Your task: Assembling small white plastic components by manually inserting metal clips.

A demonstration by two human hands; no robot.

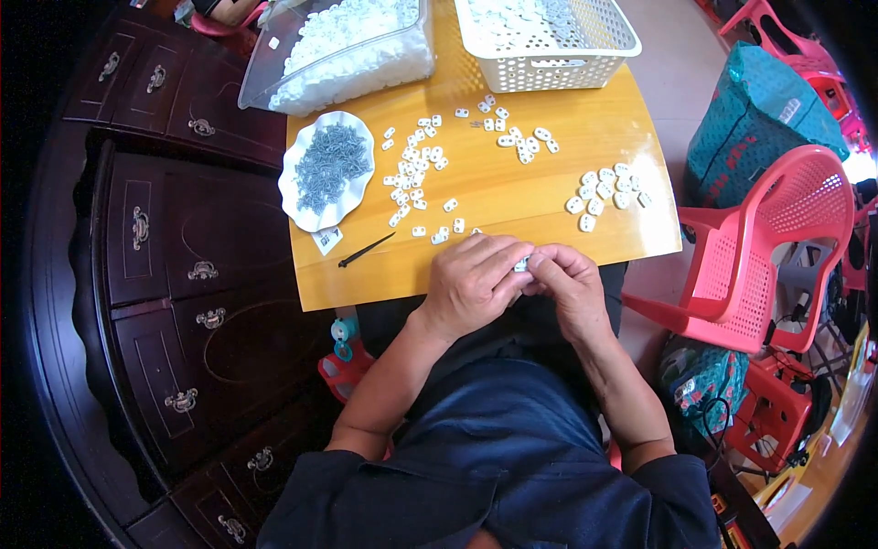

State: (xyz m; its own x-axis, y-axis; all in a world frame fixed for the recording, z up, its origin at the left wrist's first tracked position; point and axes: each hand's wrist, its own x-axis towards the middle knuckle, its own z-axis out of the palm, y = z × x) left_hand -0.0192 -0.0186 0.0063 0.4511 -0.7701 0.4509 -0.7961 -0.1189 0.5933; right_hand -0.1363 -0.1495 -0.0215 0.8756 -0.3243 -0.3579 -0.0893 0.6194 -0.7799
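My left hand and my right hand meet at the table's near edge. Between their fingertips they pinch a small white plastic piece, mostly covered by the fingers. On the table left of my hands lie many loose white two-holed plastic pieces. A smaller cluster of white pieces rests farther off, and a group of rounded white pieces sits to the right. The white scalloped plate holds a heap of small grey metal parts. Beside it lies a thin black pointed tool.
At the back stand a clear plastic bin and a white perforated basket, both full of white pieces. Dark wooden cabinets line the left side. To the right are a pink plastic chair and a teal bag. Another person's arm shows top left.
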